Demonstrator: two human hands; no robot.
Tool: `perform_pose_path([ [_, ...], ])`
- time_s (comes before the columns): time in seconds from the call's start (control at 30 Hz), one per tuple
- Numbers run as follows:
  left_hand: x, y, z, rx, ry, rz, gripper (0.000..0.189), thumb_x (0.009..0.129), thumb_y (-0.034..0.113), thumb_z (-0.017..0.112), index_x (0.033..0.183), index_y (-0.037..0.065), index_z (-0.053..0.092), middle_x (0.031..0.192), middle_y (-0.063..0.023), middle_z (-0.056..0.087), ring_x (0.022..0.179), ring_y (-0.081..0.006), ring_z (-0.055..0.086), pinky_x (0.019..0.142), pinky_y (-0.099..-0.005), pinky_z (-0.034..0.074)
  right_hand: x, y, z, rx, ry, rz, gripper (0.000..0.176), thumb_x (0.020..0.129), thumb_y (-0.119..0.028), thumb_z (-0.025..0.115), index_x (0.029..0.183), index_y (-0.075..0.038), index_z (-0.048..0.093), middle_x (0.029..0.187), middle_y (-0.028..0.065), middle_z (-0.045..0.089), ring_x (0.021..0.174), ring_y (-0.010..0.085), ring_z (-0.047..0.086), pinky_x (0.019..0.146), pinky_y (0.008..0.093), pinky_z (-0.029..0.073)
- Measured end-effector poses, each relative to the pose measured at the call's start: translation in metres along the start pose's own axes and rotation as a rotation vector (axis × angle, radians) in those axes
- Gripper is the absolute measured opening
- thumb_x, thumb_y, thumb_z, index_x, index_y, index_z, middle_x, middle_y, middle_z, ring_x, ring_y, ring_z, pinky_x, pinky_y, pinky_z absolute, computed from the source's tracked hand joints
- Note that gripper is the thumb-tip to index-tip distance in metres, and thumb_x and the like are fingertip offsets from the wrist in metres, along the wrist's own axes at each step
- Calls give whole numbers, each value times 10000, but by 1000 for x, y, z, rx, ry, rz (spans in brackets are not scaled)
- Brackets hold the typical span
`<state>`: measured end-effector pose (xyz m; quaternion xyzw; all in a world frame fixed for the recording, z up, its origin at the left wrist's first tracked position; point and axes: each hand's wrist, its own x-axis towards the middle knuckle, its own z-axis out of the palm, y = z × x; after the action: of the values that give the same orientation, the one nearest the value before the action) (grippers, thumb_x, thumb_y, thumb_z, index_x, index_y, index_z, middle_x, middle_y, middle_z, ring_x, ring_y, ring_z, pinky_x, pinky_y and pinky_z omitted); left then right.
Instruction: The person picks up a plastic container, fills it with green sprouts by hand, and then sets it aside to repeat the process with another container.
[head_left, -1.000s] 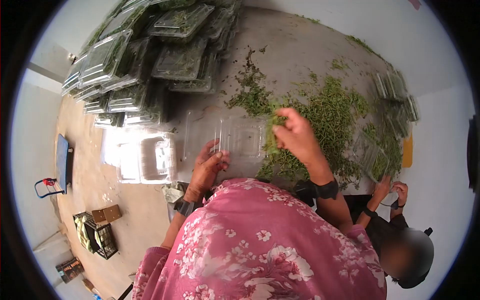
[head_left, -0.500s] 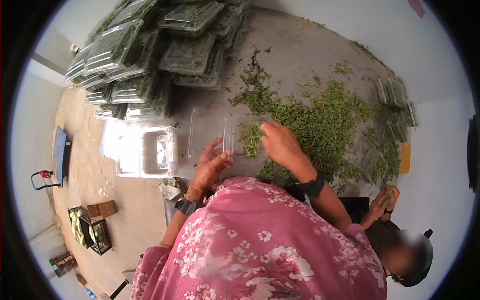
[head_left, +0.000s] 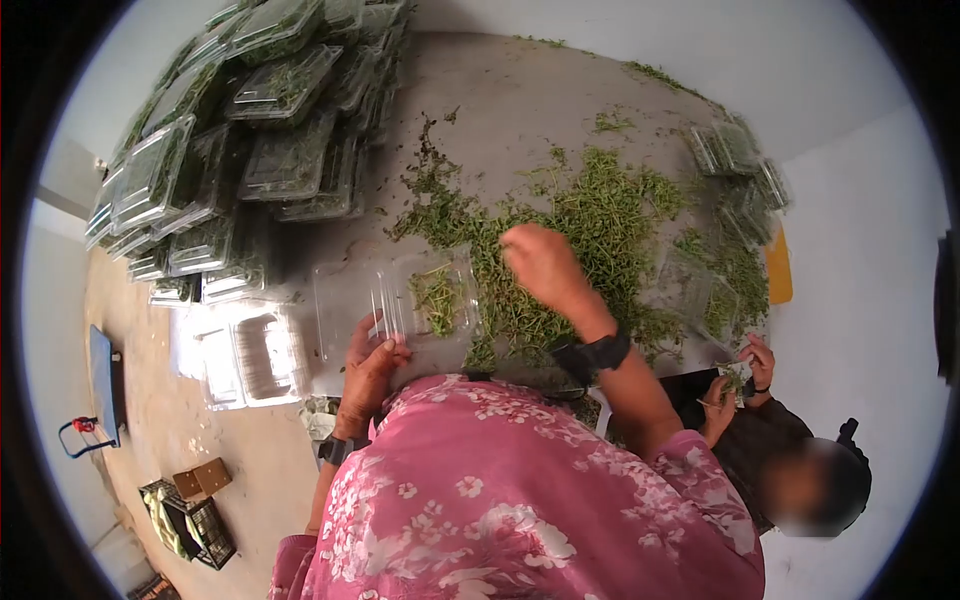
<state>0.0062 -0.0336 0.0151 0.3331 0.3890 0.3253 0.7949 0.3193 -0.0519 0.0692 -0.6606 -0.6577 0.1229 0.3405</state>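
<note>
An opened clear plastic clamshell container (head_left: 385, 335) lies on the table before me. Its right half holds a small clump of green sprigs (head_left: 437, 300); the left half is the lid. My left hand (head_left: 370, 375) pinches the container's near edge by the hinge, thumb on top. My right hand (head_left: 545, 268) is over the left part of a loose pile of leafy greens (head_left: 610, 225), to the right of the container. Its fingers point left and are blurred, so whether they hold anything cannot be made out.
Filled clamshells (head_left: 290, 150) are stacked high at the back left. Nested empty containers (head_left: 262, 358) stand at the table's left edge. More filled boxes (head_left: 735, 150) sit at the far right. A co-worker (head_left: 770, 440) handles sprigs at the right. A blue trolley (head_left: 108, 385) and black crate (head_left: 205, 525) are on the floor.
My right hand has moved from the container's right half to over the pile. My left hand stays on the container. The whole view has shifted, with the table now further left.
</note>
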Motion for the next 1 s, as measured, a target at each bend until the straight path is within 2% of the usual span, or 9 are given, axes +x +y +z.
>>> perform_pose_path([
  [0.13, 3, -1, -2, 9, -6, -10, 572, 863, 99, 601, 1374, 74, 346, 982, -109, 575, 819, -167, 597, 713, -260, 500, -7, 84, -60, -250, -2, 367, 217, 825, -120, 644, 1012, -27, 586, 982, 209, 569, 897, 404, 556, 717, 508, 475],
  [0.27, 5, -2, -3, 10, 0, -16, 564, 865, 94, 595, 1371, 71, 348, 966, -114, 571, 809, -172, 599, 708, -262, 501, -16, 164, -74, -459, 59, 688, 459, 849, -238, 673, 1240, -57, 514, 1213, 230, 519, 1090, 425, 514, 835, 546, 510],
  [0.4, 5, 0, -2, 24, 11, -19, 557, 867, 88, 585, 1370, 68, 346, 948, -114, 574, 796, -175, 599, 697, -266, 503, -6, 147, -75, -562, -10, 882, 612, 839, -289, 685, 1343, -55, 429, 1356, 229, 419, 1219, 435, 423, 963, 544, 488],
  [0.5, 5, 1, -1, 29, 26, -32, 547, 870, 86, 580, 1364, 57, 346, 936, -111, 578, 792, -173, 598, 694, -266, 504, -21, 162, -58, -780, 18, 761, 517, 864, -278, 659, 1310, -83, 482, 1150, 221, 564, 1023, 386, 566, 781, 515, 544],
  [0.6, 5, 2, -1, 28, 34, -37, 540, 872, 90, 577, 1358, 44, 345, 930, -109, 583, 790, -170, 597, 694, -264, 504, -22, 187, -68, -662, -125, 750, 286, 893, -220, 614, 1148, -94, 588, 842, 171, 596, 737, 311, 593, 562, 469, 487],
  [0.7, 6, 2, -2, 34, 25, -39, 541, 876, 97, 578, 1359, 40, 339, 929, -111, 587, 789, -167, 596, 694, -263, 503, -35, 181, -74, -584, 101, 604, 51, 886, -126, 579, 905, -87, 606, 628, 115, 479, 546, 249, 495, 477, 444, 387],
  [0.8, 7, 0, -3, 36, 6, -34, 546, 882, 102, 577, 1364, 40, 330, 931, -113, 590, 789, -166, 595, 694, -263, 503, -38, 164, -93, -308, 206, 414, 85, 831, -91, 613, 787, -70, 544, 636, 91, 464, 510, 253, 415, 479, 446, 296],
  [0.9, 7, 0, -3, 36, 12, -31, 543, 887, 104, 576, 1366, 39, 329, 929, -113, 592, 790, -166, 594, 695, -264, 503, -38, 133, -109, -70, 138, 605, 87, 829, -92, 620, 775, -53, 563, 665, 80, 519, 542, 234, 466, 478, 425, 341],
  [1.0, 5, 2, 0, 38, 20, -29, 530, 890, 97, 569, 1362, 38, 335, 930, -113, 594, 792, -165, 594, 698, -265, 503, -45, 123, -108, -184, -171, 692, 97, 826, -119, 644, 834, -50, 577, 758, 78, 570, 633, 231, 519, 521, 438, 397],
])
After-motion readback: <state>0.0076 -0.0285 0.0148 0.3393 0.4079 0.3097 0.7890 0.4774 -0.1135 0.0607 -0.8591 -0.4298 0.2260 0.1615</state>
